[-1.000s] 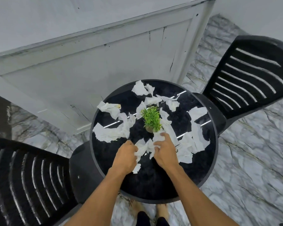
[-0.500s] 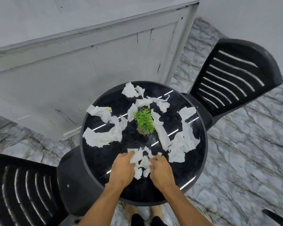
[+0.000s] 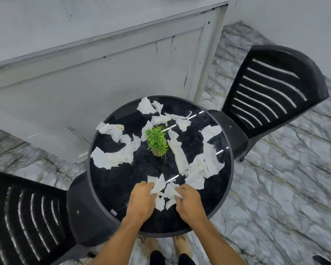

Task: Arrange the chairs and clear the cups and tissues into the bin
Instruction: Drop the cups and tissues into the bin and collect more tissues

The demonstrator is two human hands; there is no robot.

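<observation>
— Two hands work at the near edge of the table (image 3: 111, 188). State of grip?

— The left hand (image 3: 139, 202) and the right hand (image 3: 189, 203) both have their fingers curled into the tissue bunch (image 3: 165, 190), which lies on the glossy black top between them. Each hand holds paper; neither lies flat.

— Location of the remaining material?

— The left cluster (image 3: 113, 156) and the right cluster (image 3: 208, 159) lie on either side of the small plant (image 3: 157, 140) at the centre. The far scraps (image 3: 146, 107) sit at the far rim. The long strip (image 3: 180, 157) runs just beside the plant. No cup and no bin is in view.

— Failure modes from here?

— First: the bunch consists of loose torn pieces close to the near rim. An incomplete grip would probably let scraps drop to the floor on lifting. Second: a sweep toward the centre could catch the plant and tip it; the pot looks light. Third: the bin's position is unknown, so an overfull handful may shed pieces in transit.

— Chairs?

— The left chair (image 3: 23, 217) and the right chair (image 3: 271, 88) stand against the table, one on each side. Their arrangement appears complete.
</observation>
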